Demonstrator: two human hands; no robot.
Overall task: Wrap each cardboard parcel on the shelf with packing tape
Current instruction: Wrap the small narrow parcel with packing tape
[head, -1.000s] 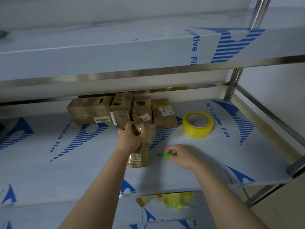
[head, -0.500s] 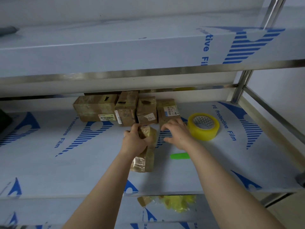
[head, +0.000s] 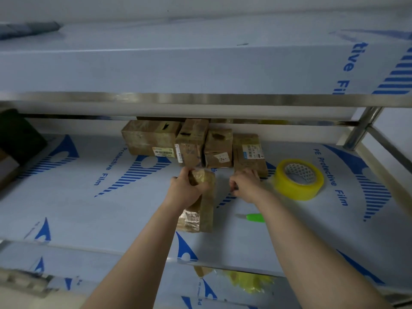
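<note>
fingers [head: 197, 188] of left hand [head: 185, 192] curled round taped parcel [head: 207, 216] on shelf [head: 93, 219] | right hand [head: 245, 184] curled near back-row parcel [head: 249, 155], hold unclear | tape roll [head: 298, 179] just right | green cutter [head: 255, 217] near forearm

We see brown cardboard parcels [head: 149, 139]; the front parcel [head: 207, 208] is wrapped in glossy, wrinkled clear tape [head: 189, 219]. The shelf [head: 107, 246] wears smooth matt plastic film [head: 73, 204], its rail [head: 200, 100] shiny metal. The roll [head: 299, 189] is glossy translucent yellow; the cutter [head: 255, 217], green plastic.
</note>
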